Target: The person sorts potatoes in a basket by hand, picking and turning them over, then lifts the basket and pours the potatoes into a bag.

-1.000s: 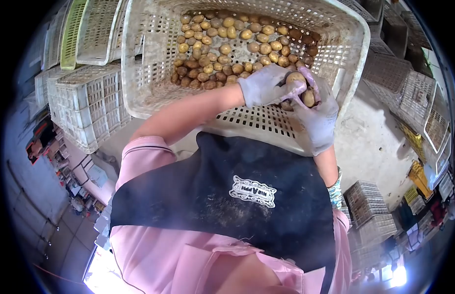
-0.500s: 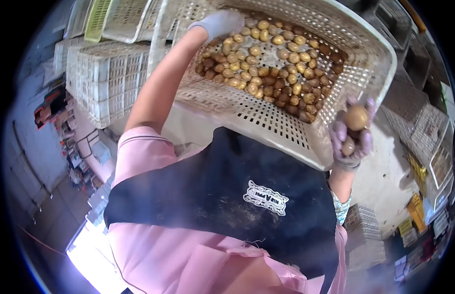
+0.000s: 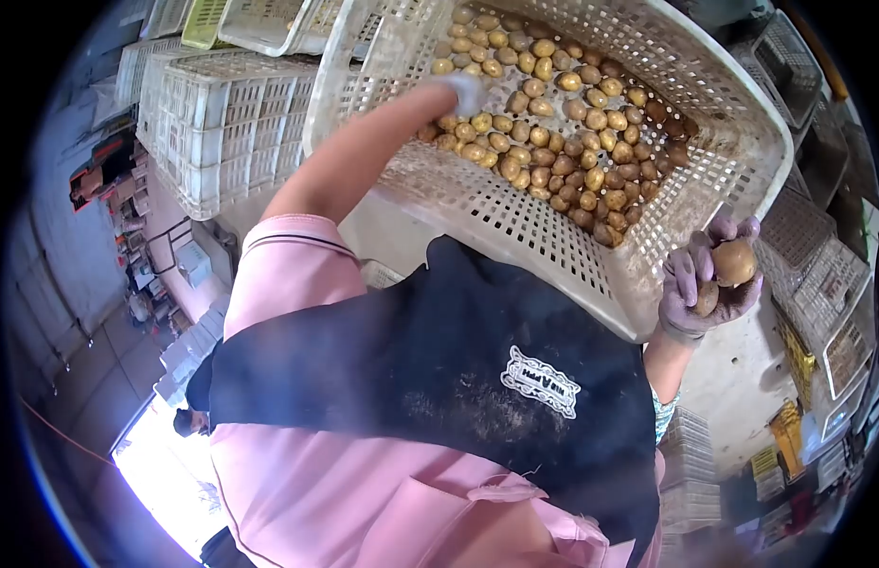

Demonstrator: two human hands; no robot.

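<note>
A large, dirty white plastic crate (image 3: 553,254) holds many small brown and yellow potatoes (image 3: 591,177), spread over its perforated floor. Over the left part of the potatoes is my left hand (image 3: 466,95) in a pale glove; its fingers are hidden and blurred. My right hand (image 3: 709,279), in a purple-stained glove, is outside the crate's right corner, palm up. Its fingers curl around a larger round potato (image 3: 733,262) and a smaller potato (image 3: 707,298).
White crates (image 3: 222,128) are stacked at the left, with a yellow-green crate (image 3: 205,21) behind. More crates (image 3: 831,284) stand at the right. Another person (image 3: 191,420) is partly visible near the bright doorway at lower left.
My hands have parted. My left hand went to the crate's far left, then came nearer to me; my right hand moved out past the right rim with potatoes. The view has shifted.
</note>
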